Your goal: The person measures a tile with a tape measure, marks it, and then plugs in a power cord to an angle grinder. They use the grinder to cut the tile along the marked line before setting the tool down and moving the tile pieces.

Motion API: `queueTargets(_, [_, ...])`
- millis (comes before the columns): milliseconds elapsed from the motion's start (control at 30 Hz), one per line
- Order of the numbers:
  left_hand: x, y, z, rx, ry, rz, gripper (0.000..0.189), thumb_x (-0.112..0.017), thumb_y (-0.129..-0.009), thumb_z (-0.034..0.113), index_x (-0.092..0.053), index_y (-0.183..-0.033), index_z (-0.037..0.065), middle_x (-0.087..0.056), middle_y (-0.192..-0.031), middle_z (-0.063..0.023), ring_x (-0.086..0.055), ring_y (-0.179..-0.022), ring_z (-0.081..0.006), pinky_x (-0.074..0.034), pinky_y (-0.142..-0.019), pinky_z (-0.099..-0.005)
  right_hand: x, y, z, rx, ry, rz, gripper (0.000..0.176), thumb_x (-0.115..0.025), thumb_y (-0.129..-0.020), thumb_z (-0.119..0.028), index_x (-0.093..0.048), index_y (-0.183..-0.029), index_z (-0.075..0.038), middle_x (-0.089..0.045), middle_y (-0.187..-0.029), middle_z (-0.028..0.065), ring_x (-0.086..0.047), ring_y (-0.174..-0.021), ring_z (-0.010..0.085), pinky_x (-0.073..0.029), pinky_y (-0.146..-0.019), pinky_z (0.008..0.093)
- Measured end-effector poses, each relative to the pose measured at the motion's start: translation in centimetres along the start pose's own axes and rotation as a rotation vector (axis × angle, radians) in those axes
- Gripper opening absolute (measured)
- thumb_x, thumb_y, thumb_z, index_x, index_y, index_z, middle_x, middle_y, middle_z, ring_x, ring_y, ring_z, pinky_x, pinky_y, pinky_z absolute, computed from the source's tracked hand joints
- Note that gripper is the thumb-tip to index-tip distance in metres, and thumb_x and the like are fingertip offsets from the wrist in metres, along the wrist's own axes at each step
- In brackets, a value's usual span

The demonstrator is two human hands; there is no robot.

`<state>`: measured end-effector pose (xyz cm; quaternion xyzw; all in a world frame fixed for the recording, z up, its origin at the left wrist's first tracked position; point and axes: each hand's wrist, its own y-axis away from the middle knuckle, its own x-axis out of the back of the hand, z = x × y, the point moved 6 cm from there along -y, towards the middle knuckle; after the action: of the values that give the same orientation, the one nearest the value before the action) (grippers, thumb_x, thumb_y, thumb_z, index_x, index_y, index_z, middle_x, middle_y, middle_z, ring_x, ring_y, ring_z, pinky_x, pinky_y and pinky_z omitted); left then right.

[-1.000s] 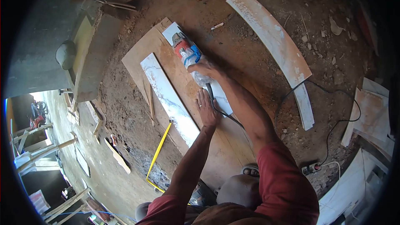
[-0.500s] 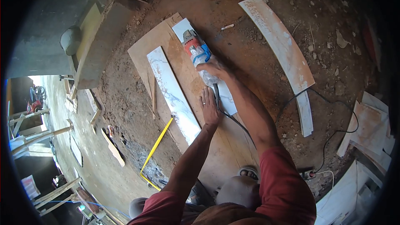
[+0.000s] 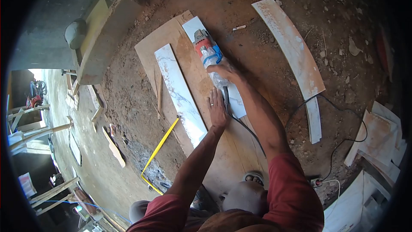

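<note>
My right hand [image 3: 224,71] is wrapped around the rear body of a red and grey angle grinder [image 3: 204,46], which is partly covered in clear plastic with a blue tie. The grinder lies along a white tile strip [image 3: 192,24]; its disc is hidden from me. Beside the strip's near part, my left hand [image 3: 218,108] rests flat with fingers stretched, close to the grinder's black cord [image 3: 244,124]. Both hands are over a brown board [image 3: 195,81] on the ground. A second marbled tile strip [image 3: 179,90] lies to the left.
An extended yellow tape measure [image 3: 159,144] lies on the left. Long dusty tile strips [image 3: 292,45] lie to the right, with the cord crossing near them to a socket [image 3: 316,182]. Broken tiles [image 3: 377,135] are piled at far right. My sandalled foot [image 3: 254,178] is near the board.
The whole view has shifted slightly as my head moved. The grinder and both hands keep nearly the same places relative to the tile strip.
</note>
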<state>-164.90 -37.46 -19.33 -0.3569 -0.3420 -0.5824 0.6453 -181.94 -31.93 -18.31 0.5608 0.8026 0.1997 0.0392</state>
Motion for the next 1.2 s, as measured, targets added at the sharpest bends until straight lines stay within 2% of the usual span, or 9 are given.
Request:
queueTargets(67, [0.0, 0.0, 0.0, -0.003, -0.004, 0.000, 0.055, -0.041, -0.092, 0.024, -0.027, -0.138, -0.001, -0.029, -0.142, -0.0234, -0.022, -0.135, -0.0383, -0.011, -0.109, -0.0516, -0.3, -0.7, 1.1, -0.001, 0.019, 0.001, 0.051, -0.072, -0.062, -0.023, -0.059, -0.105, 0.001, -0.063, -0.098, 0.0141, -0.059, -0.090, 0.0241, -0.044, -0.082, 0.0328])
queueTargets(133, [-0.4, 0.1, -0.2, 0.022, -0.029, -0.058, 0.057, -0.039, -0.087, 0.014, -0.022, -0.141, 0.001, -0.018, -0.149, -0.0179, -0.014, -0.139, -0.0333, -0.007, -0.111, -0.0480, -0.2, -0.9, 1.1, 0.046, 0.082, 0.051, 0.050, -0.072, -0.062, -0.023, -0.059, -0.104, 0.000, -0.063, -0.097, 0.0136, -0.059, -0.089, 0.0237, -0.044, -0.082, 0.0325])
queueTargets(233, [-0.5, 0.1, -0.4, 0.021, -0.047, -0.060, 0.054, -0.038, -0.088, 0.014, -0.025, -0.139, 0.000, -0.019, -0.148, -0.0181, -0.014, -0.138, -0.0332, -0.007, -0.111, -0.0477, -0.3, -0.1, 1.0, -0.030, -0.057, -0.006, 0.049, -0.071, -0.062, -0.023, -0.059, -0.104, 0.000, -0.063, -0.097, 0.0135, -0.059, -0.088, 0.0237, -0.044, -0.082, 0.0323])
queueTargets(467, [-0.4, 0.3, -0.5, 0.010, -0.037, -0.059, 0.049, -0.037, -0.091, 0.016, -0.028, -0.136, -0.001, -0.020, -0.148, -0.0186, -0.014, -0.138, -0.0333, -0.009, -0.111, -0.0478, -0.2, 0.7, 0.3, -0.030, -0.029, -0.015, 0.051, -0.071, -0.062, -0.023, -0.058, -0.105, 0.001, -0.063, -0.098, 0.0138, -0.059, -0.090, 0.0240, -0.044, -0.082, 0.0323])
queueTargets(533, [-0.6, 0.2, -0.7, -0.023, -0.017, -0.054, 0.070, -0.050, -0.079, 0.021, -0.022, -0.139, -0.002, -0.024, -0.144, -0.0235, -0.016, -0.137, -0.0388, -0.008, -0.110, -0.0530, -0.1, 0.8, 0.2, -0.028, -0.027, 0.007, 0.051, -0.071, -0.063, -0.023, -0.058, -0.106, 0.001, -0.062, -0.098, 0.0136, -0.059, -0.091, 0.0241, -0.043, -0.083, 0.0326])
queueTargets(667, [-0.5, 0.2, -0.5, -0.013, -0.026, -0.031, 0.066, -0.048, -0.084, 0.023, -0.022, -0.139, -0.001, -0.024, -0.144, -0.0225, -0.017, -0.137, -0.0381, -0.009, -0.110, -0.0519, -0.1, 0.6, -0.7, -0.024, -0.062, -0.006, 0.052, -0.072, -0.062, -0.023, -0.058, -0.106, 0.001, -0.062, -0.099, 0.0136, -0.059, -0.091, 0.0242, -0.043, -0.083, 0.0330])
queueTargets(833, [-0.1, -0.1, 0.0, 0.030, -0.006, -0.008, 0.054, -0.033, -0.096, 0.031, -0.023, -0.140, 0.001, -0.026, -0.145, -0.0202, -0.018, -0.137, -0.0353, -0.011, -0.110, -0.0492, -0.1, -1.3, -1.3, -0.029, -0.054, -0.029, 0.054, -0.073, -0.062, -0.025, -0.058, -0.107, 0.000, -0.063, -0.100, 0.0132, -0.059, -0.092, 0.0237, -0.043, -0.083, 0.0330])
queueTargets(933, [0.0, -0.1, 0.0, 0.053, 0.025, -0.025, 0.055, -0.029, -0.097, 0.033, -0.024, -0.140, 0.001, -0.026, -0.145, -0.0204, -0.018, -0.137, -0.0348, -0.010, -0.110, -0.0494, -0.5, -1.8, -1.0, -0.028, -0.079, -0.028, 0.055, -0.073, -0.062, -0.025, -0.058, -0.108, 0.000, -0.063, -0.101, 0.0135, -0.059, -0.092, 0.0240, -0.044, -0.084, 0.0334])
queueTargets(1200, [-0.8, -0.1, -0.7, 0.017, -0.056, -0.082, 0.060, -0.040, -0.091, 0.024, -0.019, -0.142, 0.001, -0.017, -0.149, -0.0184, -0.012, -0.139, -0.0335, -0.006, -0.111, -0.0491, -0.5, -1.1, 0.6, 0.006, -0.019, 0.042, 0.056, -0.073, -0.062, -0.024, -0.057, -0.110, 0.001, -0.063, -0.101, 0.0139, -0.059, -0.092, 0.0246, -0.044, -0.084, 0.0333])
